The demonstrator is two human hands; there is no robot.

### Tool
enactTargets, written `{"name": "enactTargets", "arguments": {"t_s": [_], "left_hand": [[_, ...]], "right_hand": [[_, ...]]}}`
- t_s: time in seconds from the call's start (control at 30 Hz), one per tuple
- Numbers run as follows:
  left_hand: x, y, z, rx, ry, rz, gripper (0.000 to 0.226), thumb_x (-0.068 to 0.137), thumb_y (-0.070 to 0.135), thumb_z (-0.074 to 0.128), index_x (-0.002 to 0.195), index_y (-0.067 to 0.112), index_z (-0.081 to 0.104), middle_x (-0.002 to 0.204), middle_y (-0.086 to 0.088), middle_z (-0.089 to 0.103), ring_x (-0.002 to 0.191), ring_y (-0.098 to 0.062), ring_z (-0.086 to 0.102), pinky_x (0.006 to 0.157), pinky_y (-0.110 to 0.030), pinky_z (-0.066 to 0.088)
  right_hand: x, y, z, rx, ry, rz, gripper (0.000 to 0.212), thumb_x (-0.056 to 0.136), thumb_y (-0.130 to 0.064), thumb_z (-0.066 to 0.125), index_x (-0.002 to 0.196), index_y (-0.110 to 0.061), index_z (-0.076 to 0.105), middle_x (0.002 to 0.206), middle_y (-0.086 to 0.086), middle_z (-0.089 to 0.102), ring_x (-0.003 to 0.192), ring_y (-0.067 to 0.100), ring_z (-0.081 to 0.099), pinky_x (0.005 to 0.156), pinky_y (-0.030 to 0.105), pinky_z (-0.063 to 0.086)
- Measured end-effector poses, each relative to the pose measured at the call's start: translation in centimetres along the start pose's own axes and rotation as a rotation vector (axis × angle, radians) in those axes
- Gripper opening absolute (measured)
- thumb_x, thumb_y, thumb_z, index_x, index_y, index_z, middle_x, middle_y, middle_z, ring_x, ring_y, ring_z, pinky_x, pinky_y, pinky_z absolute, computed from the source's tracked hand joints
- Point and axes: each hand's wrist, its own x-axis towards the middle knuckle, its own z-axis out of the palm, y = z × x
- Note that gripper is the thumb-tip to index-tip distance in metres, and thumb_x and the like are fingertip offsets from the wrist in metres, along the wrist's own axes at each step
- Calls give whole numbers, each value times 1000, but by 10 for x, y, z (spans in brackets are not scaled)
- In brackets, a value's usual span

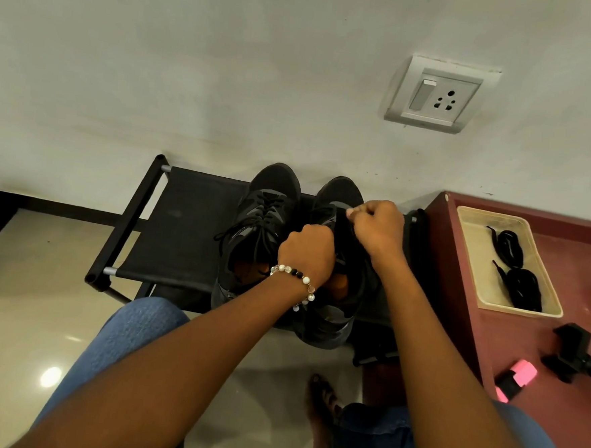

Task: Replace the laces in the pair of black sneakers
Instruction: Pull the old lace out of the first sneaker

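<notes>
Black sneakers (296, 245) sit side by side on a fabric rack (181, 230). Left hand (306, 252) and right hand (374, 229) each grip the right shoe's lace; draw it out evenly, eyelet by eyelet.

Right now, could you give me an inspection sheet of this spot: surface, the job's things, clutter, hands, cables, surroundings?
Surface: black fabric rack beside a maroon table.
Job's things: two black sneakers on the rack; spare black laces in a beige tray.
Clutter: pink highlighter, black clamp.
Hands: left hand and right hand both grip the right-side sneaker.
Cables: nothing seen.
Surroundings: wall socket, tiled floor.
</notes>
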Motion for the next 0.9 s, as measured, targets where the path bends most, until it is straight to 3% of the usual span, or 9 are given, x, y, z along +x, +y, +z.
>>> {"name": "enactTargets", "arguments": {"t_s": [0.1, 0.17, 0.27, 0.33, 0.4, 0.47, 0.57, 0.73, 0.9], "left_hand": [[1, -1, 0, -12, 7, -4, 15, 99, 14, 45, 95, 3, 55, 101, -15, 58, 95, -36, 59, 64, -33, 38], [2, -1, 1, -19, -1, -4, 15, 98, 15, 46, 94, 4, 55, 100, -14, 58, 95, -36, 59, 64, -33, 39], [2, -1, 1, -26, -6, -2, 14, 98, 15, 47, 93, 5, 56, 100, -14, 58, 93, -36, 60, 64, -33, 40], [2, -1, 1, -31, -8, 3, 15, 98, 15, 46, 94, 4, 56, 101, -14, 58, 93, -36, 60, 64, -34, 40], [2, -1, 1, -31, -14, 5, 16, 98, 15, 46, 98, 3, 56, 103, -15, 58, 95, -36, 60, 65, -34, 40], [1, -1, -1, -23, -24, 6, 17, 99, 15, 45, 103, 3, 56, 107, -15, 57, 98, -37, 59, 66, -34, 40], [2, -1, -5, -14, -52, -4, 18, 99, 14, 44, 108, 2, 54, 112, -17, 56, 102, -37, 57, 68, -34, 39], [3, -1, -7, -17, -66, -10, 18, 99, 15, 42, 106, 3, 54, 111, -17, 56, 100, -38, 57, 68, -35, 39], [2, -1, -4, -20, -55, -16, 17, 99, 16, 44, 104, 4, 55, 108, -15, 57, 99, -36, 58, 67, -33, 39]], "right_hand": [[-2, -7, -6, 641, -20, 321, 16, 86, -9, 59, 72, -5, 65, 80, 5, 66, 69, 15, 59, 54, 25, 40], [-4, -11, -15, 955, -30, 420, 17, 88, -11, 51, 72, -14, 57, 84, 6, 70, 73, 15, 60, 54, 25, 32], [-1, -14, -30, 1100, -48, 372, 23, 88, -6, 44, 70, -18, 47, 89, 4, 75, 79, 15, 65, 57, 25, 36], [2, -14, -30, 891, -16, 210, 23, 86, 0, 51, 74, -19, 50, 82, 3, 74, 73, 15, 63, 60, 25, 43], [3, -11, -21, 459, 21, -2, 19, 82, -6, 64, 83, -24, 60, 82, -2, 70, 78, 14, 64, 78, 35, 54], [1, -6, -6, -55, -25, -176, 17, 81, -16, 69, 90, -30, 66, 92, -7, 68, 97, 19, 63, 92, 48, 47], [-4, -4, 9, -612, -85, -302, 18, 88, -15, 62, 104, -20, 70, 115, 2, 61, 116, 28, 48, 96, 48, 33], [-5, -6, 17, -773, 49, -328, 16, 91, -15, 57, 98, -16, 71, 107, 4, 62, 107, 26, 53, 95, 47, 36], [-4, 1, 14, -315, 78, -176, 14, 87, -13, 58, 84, -8, 70, 88, 6, 70, 87, 24, 64, 80, 36, 50]]}}
